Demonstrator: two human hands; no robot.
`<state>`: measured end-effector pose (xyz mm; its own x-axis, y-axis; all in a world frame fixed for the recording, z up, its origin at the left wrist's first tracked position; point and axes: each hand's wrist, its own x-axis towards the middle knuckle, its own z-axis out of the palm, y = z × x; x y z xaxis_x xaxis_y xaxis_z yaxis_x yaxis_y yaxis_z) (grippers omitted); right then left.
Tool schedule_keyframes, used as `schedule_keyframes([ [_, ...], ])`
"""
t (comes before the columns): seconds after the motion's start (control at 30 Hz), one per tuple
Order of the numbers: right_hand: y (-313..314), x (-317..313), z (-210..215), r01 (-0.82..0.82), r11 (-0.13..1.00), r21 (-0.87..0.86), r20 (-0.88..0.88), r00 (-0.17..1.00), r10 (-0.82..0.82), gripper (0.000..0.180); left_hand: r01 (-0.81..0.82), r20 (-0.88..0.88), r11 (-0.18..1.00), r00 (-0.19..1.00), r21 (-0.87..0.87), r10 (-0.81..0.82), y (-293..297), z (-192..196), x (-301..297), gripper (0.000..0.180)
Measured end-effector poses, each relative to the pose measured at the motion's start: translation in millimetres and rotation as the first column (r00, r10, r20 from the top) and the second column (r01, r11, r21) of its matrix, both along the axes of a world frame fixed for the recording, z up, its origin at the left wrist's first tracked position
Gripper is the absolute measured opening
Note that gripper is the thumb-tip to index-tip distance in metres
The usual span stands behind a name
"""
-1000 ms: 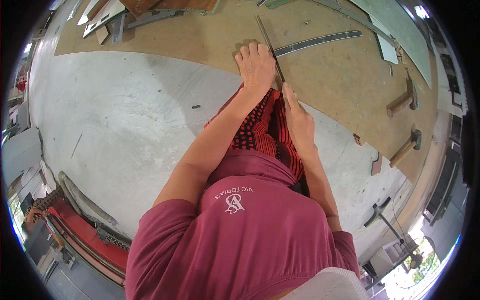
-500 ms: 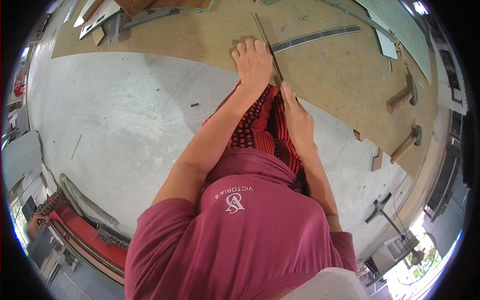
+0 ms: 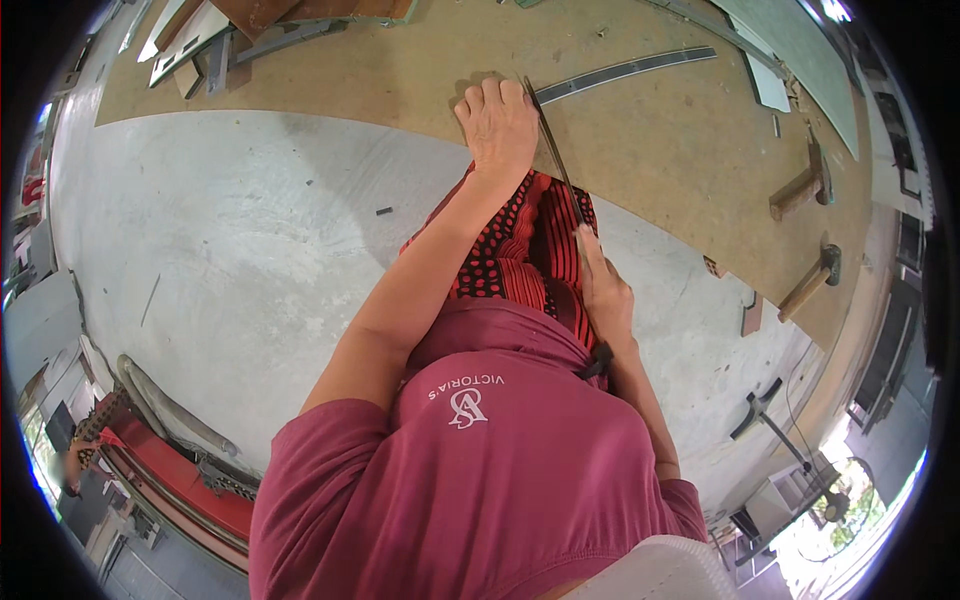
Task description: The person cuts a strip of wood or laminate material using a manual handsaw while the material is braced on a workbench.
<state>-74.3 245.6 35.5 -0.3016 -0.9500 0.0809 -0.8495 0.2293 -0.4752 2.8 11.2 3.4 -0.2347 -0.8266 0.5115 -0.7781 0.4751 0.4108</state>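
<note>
Above a scuffed grey concrete floor [image 3: 230, 220], my right hand [image 3: 607, 290] has its fingers closed around the lower part of a long, thin, dark blade-like tool [image 3: 560, 163], slanting onto a tan, speck-littered bench [image 3: 660, 140]. My left hand [image 3: 500, 130] rests near the bench's edge, fingers curled close together; whether they grip anything, I cannot tell. Just beside them, a narrow, dark grey, pale-edged strip [image 3: 630, 70] reaches the tool. Two wooden-handled hammers [image 3: 798, 192] lie rightward; flat brown boards [image 3: 345, 9] lie farthest, leftward.
</note>
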Motion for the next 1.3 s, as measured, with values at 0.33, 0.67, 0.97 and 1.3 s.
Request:
schedule_keyframes([
  [0.33,-76.6,2.0,9.1,0.009,1.000,-0.029,-0.048,0.999,-0.011,0.051,0.005,0.004,1.000,1.000,0.017,-0.005,3.4,-0.4,-4.4,0.013],
  [0.67,10.5,1.2,-0.5,0.027,0.999,0.036,-0.087,0.996,-0.024,0.053,-0.004,0.004,0.999,1.000,-0.041,0.004,0.5,1.9,-1.5,0.014],
  [0.97,-84.8,-2.5,6.6,-0.028,0.996,-0.085,-0.135,0.991,0.017,0.055,0.008,0.001,1.000,1.000,-0.011,-0.008,1.9,1.1,-6.4,0.014],
  [1.3,20.6,0.2,-3.4,0.050,0.996,0.076,-0.067,0.997,-0.045,0.055,0.005,-0.009,1.000,1.000,0.004,-0.005,0.9,0.1,-0.7,0.016],
])
